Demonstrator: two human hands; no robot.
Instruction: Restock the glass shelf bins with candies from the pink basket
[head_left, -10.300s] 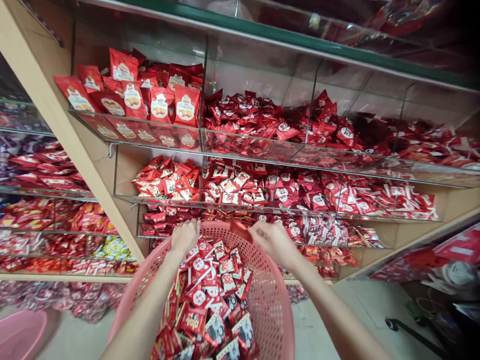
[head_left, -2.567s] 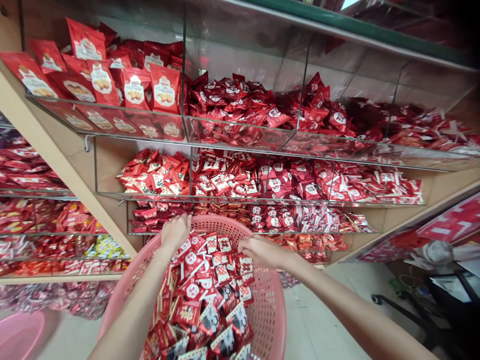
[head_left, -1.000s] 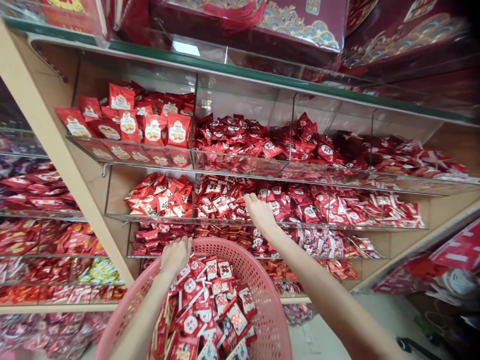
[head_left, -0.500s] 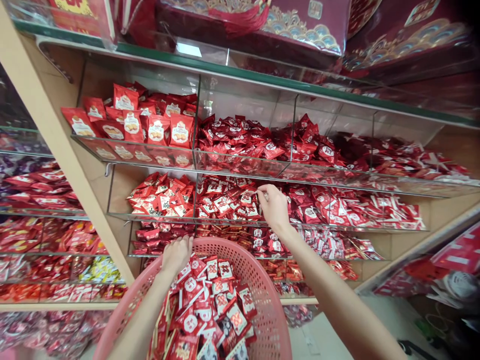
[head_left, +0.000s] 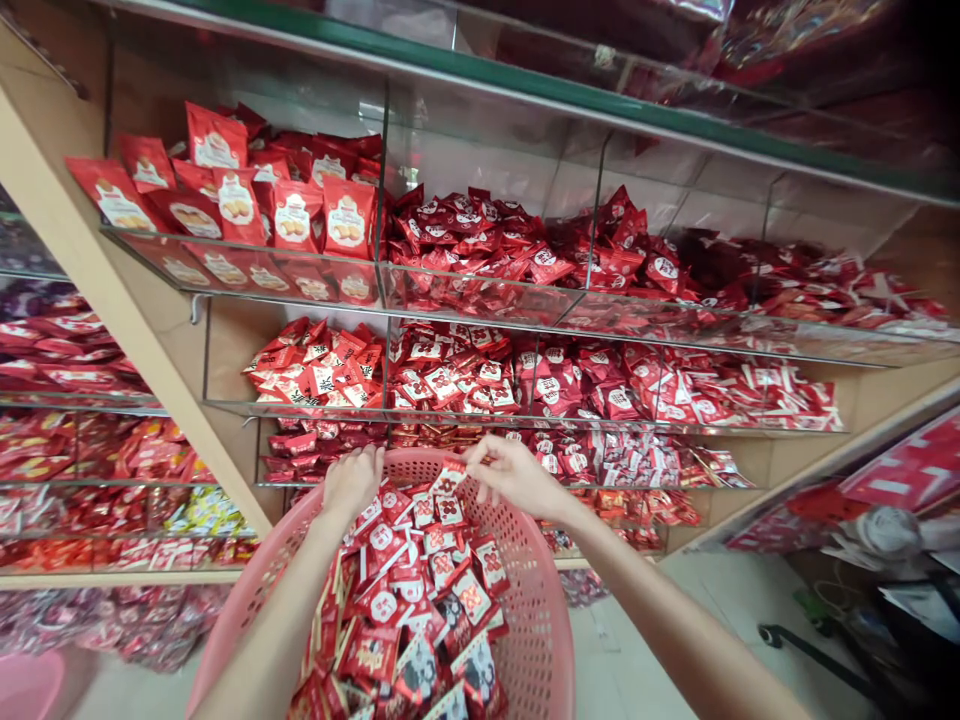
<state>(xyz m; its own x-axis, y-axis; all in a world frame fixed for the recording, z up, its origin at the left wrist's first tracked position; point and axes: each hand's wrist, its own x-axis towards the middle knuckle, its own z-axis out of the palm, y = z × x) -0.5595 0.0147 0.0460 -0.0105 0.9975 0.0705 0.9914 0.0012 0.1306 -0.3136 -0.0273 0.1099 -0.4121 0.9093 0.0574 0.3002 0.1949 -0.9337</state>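
Observation:
A pink perforated plastic basket (head_left: pixel 531 560) is in front of me, heaped with small red-and-white wrapped sweets (head_left: pixel 409 600). Closed over its far rim, my left hand (head_left: pixel 354 482) holds the basket at the upper left. My right hand (head_left: pixel 511 476) is above the far right rim, thumb and fingers pinched on the edge of a red-and-white candy packet (head_left: pixel 448 478) with a red flower-like print. That packet hangs just over the pile. Similar packets fill a shelf compartment (head_left: pixel 442 385) beyond the hands.
Glass shelves (head_left: pixel 480 315) with upright dividers hold red packets in several compartments. Larger red cookie packets (head_left: pixel 296 215) stand at the upper left. A slanted wooden post (head_left: pixel 142 320) divides the shelving on the left. At lower right are a tiled floor (head_left: pixel 660 650) and a black chair leg (head_left: pixel 814 655).
My right hand has drawn back from the middle shelf to the basket's far rim, bringing a candy packet. The left hand stays on the rim. My view has tilted down.

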